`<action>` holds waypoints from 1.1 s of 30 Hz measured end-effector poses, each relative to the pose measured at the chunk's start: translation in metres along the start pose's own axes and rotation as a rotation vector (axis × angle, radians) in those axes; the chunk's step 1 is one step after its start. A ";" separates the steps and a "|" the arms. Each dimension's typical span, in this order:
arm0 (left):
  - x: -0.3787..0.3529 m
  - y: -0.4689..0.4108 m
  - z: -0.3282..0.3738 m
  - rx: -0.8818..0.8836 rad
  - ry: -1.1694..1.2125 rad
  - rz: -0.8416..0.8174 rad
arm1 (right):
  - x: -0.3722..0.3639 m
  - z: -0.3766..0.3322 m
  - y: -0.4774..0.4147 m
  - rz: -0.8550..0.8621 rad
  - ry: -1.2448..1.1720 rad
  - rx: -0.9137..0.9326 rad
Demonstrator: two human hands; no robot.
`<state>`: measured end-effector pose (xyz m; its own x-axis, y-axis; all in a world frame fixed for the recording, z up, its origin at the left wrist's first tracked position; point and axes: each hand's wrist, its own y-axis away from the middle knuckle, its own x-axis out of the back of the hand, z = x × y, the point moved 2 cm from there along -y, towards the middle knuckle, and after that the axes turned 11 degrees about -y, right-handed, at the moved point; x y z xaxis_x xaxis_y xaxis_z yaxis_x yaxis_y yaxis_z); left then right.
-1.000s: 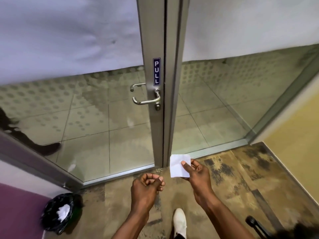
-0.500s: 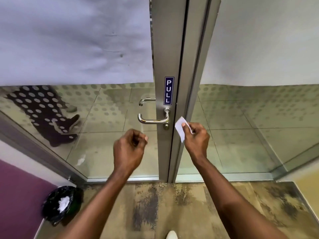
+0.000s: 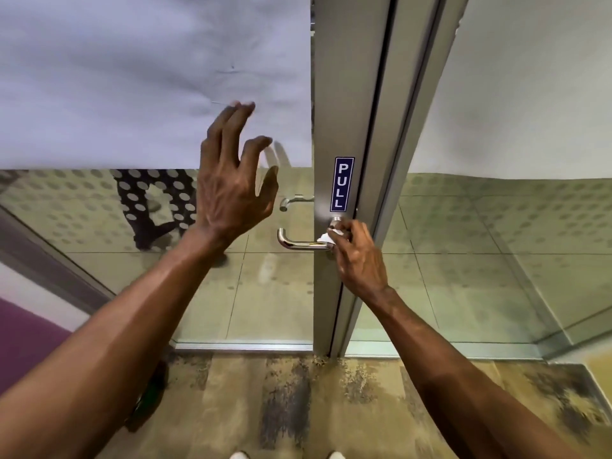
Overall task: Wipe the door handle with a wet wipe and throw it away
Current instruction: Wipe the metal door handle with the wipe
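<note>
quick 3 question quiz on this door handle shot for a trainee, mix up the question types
1. True or false: the left hand holds the wet wipe.
2. Multiple choice: where does the right hand press the wipe? A) the free curved end of the door handle B) the end of the handle nearest the door frame C) the PULL sign
3. Short answer: how are the left hand's fingers posed?

Key
1. False; the right hand holds it.
2. B
3. Spread open, raised in front of the glass, gripping nothing.
</note>
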<state>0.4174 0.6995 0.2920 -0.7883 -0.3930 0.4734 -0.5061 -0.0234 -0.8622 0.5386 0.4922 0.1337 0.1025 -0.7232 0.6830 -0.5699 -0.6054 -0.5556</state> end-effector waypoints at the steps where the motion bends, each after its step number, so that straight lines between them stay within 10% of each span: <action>1: -0.004 -0.004 -0.006 -0.028 -0.006 0.026 | -0.002 -0.001 0.002 -0.017 0.005 0.002; 33: -0.065 -0.038 -0.080 -0.031 -0.109 0.034 | 0.028 0.002 -0.006 -0.374 0.003 0.006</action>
<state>0.4600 0.8001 0.3081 -0.7635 -0.4908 0.4197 -0.4913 0.0198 -0.8707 0.5467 0.4751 0.1547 0.3007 -0.4505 0.8406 -0.4883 -0.8298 -0.2701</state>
